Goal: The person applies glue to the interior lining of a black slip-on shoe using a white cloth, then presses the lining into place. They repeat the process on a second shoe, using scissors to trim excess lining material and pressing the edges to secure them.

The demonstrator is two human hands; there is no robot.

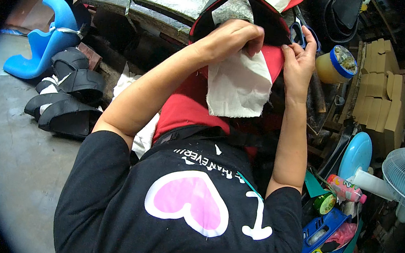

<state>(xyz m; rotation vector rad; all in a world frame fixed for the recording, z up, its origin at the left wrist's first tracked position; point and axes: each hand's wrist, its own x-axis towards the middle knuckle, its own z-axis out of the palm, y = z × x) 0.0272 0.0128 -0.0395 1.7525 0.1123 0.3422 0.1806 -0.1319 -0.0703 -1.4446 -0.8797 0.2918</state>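
A curved black piece with red edging [270, 17], shaped like a shoe upper, lies over my lap at the work surface. My left hand [238, 38] is closed against it, fingers curled down over a white cloth [239, 88]. The cloth hangs below that hand, its lower edge frayed, and some white shows inside the black piece above. At the right side of the piece, my right hand [299, 62] pinches its edge between thumb and fingers, with one finger raised. Red material [273, 60] shows between the two hands. Blue-handled scissors [296, 34] lie just beyond the right hand.
A jar with a blue rim [336, 65] stands to the right, before stacked cardboard boxes [379, 90]. Further down are a white fan [400, 170], a pink bottle [345, 188] and a blue basket [324, 231]. Black uppers [75, 109] and a blue moulded form [45, 38] sit at left.
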